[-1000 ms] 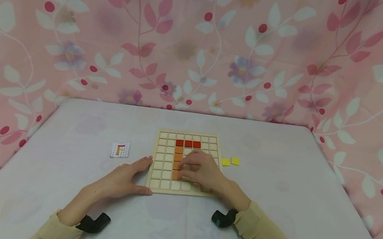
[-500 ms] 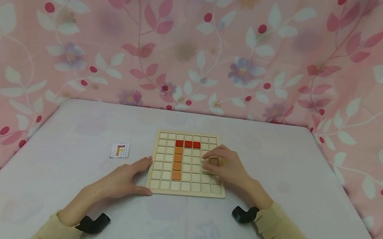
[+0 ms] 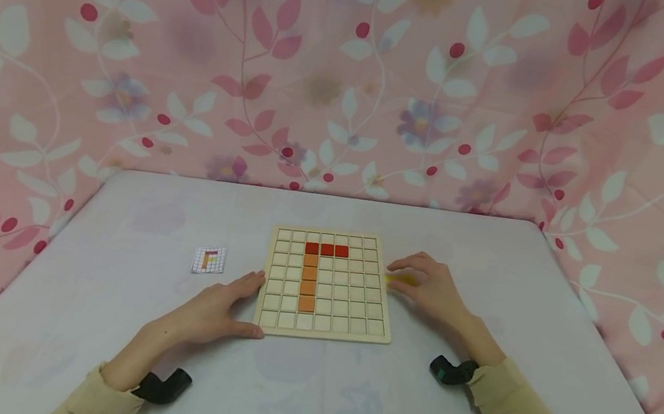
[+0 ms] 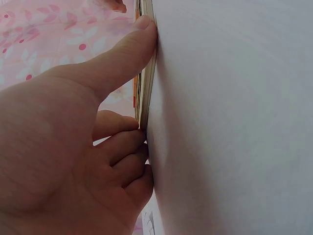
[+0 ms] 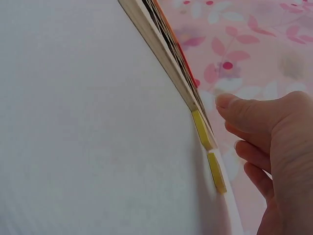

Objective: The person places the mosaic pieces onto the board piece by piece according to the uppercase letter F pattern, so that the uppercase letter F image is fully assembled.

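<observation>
A wooden grid board (image 3: 322,337) lies on the table, bearing several orange tiles (image 3: 310,274) in a column and a row of red tiles (image 3: 328,249) at its top. My left hand (image 3: 209,312) rests against the board's left side, the thumb touching the near left corner and the fingers the left edge. Just right of the board, my right hand (image 3: 438,291) hovers over two yellow tiles (image 5: 203,129). Its thumb and index finger are apart from the tiles in the right wrist view, with nothing held. From above, the hand partly hides the tiles.
A small card (image 3: 209,260) printed with a coloured grid pattern lies left of the board. A white cloth covers the table (image 3: 304,396). Behind it hangs a pink floral curtain (image 3: 323,91). Each wrist wears a black camera mount (image 3: 452,370).
My right hand has moved right, from over the orange column to the yellow tiles beside the board. The left hand has stayed at the board's edge, and the tiles have not moved.
</observation>
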Tool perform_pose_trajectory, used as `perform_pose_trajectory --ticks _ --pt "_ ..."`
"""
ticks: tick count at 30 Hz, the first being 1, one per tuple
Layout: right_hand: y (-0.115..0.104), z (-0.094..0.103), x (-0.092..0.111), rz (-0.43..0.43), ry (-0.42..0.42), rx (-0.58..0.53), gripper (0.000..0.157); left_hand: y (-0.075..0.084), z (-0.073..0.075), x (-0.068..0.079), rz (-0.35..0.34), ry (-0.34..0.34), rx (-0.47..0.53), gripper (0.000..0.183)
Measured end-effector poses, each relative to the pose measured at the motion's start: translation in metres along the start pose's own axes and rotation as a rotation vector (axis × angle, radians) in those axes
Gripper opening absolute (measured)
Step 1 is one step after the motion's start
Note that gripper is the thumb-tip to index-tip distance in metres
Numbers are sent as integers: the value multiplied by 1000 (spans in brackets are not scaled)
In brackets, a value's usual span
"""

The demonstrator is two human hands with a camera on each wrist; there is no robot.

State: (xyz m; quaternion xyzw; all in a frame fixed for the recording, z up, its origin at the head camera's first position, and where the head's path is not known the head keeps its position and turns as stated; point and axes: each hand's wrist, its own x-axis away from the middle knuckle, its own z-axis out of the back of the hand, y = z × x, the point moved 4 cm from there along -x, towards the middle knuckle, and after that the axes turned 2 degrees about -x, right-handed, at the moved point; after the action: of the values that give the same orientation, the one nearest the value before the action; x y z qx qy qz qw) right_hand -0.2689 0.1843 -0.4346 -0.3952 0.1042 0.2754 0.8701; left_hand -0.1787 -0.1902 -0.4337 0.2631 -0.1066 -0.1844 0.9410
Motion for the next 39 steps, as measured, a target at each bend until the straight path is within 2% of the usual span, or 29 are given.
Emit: perform_pose_trajectory --ticks 9,14,22,39 --pt "23 19 10 -39 63 18 28 2 2 1 6 0 3 101" --pt "28 24 12 -54 65 10 30 1 1 0 4 -3 1 102" --pt "34 23 15 -79 42 22 28 -1 1 -1 -1 1 -4 102" --pt "34 21 17 -63 57 45 27 -2 0 -1 18 -11 9 101"
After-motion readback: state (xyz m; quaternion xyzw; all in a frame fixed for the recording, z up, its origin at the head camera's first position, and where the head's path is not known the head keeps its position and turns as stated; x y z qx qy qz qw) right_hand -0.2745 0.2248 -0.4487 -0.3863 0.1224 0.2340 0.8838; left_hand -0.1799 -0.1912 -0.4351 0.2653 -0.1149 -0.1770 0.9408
